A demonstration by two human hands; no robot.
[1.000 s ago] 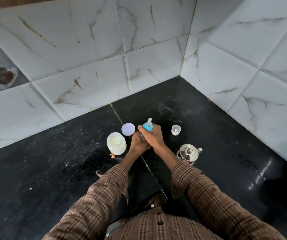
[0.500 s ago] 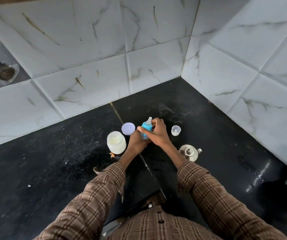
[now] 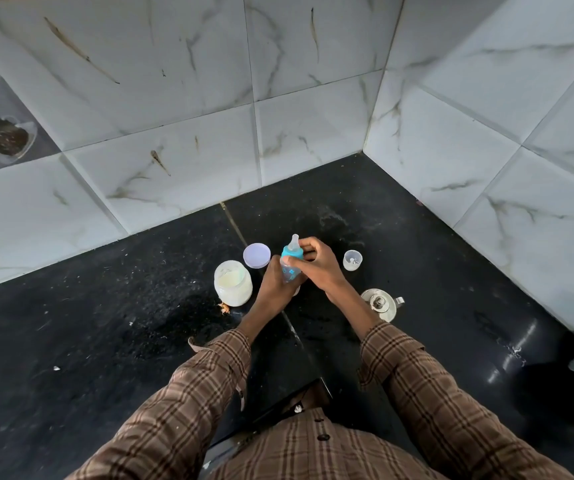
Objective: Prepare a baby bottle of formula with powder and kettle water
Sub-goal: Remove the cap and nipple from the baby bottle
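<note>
A small baby bottle [image 3: 290,268] with a blue collar and a clear teat stands upright at the middle of the black counter [image 3: 105,323]. My left hand [image 3: 273,285] wraps its lower body from the left. My right hand [image 3: 316,265] grips it from the right, fingers at the blue collar. An open jar of pale formula powder [image 3: 233,283] stands just left of my left hand, its lilac lid [image 3: 256,256] lying behind it. A steel kettle [image 3: 379,304] sits to the right of my right wrist.
A small clear cap or cup [image 3: 352,260] stands right of the bottle. Marble-tiled walls [image 3: 313,133] meet in a corner behind the counter. White powder specks lie scattered over the counter's left part. A dark rounded object [image 3: 538,382] sits at the right edge.
My right hand has slid from over the top of the bottle down to its collar, baring the teat and blue collar. The bottle stays in both hands at the same spot.
</note>
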